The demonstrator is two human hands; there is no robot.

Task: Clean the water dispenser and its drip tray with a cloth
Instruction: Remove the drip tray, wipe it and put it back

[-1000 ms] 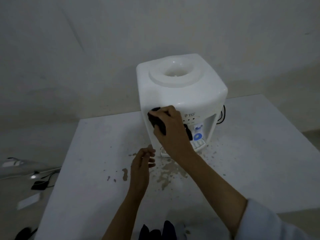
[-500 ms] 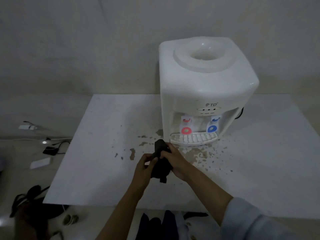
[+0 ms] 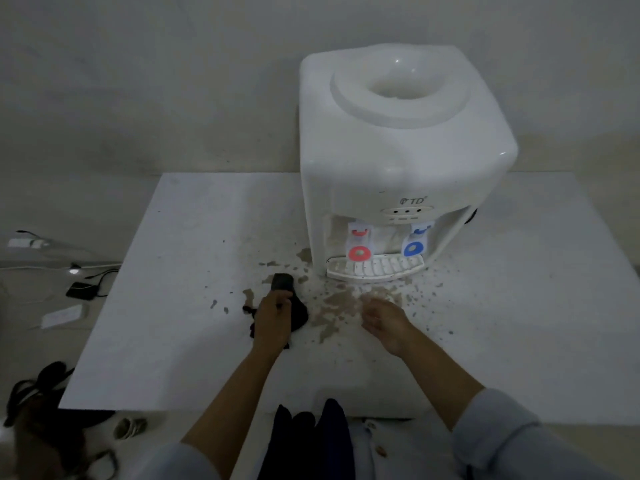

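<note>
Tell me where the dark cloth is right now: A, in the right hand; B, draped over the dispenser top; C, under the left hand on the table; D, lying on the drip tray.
C: the left hand holds the dark cloth down on the table, short of the drip tray.

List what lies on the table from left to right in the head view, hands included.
Left hand gripping the dark cloth → brown spill on the table → right hand, holding nothing → blue tap of the water dispenser, above the drip tray.
</note>
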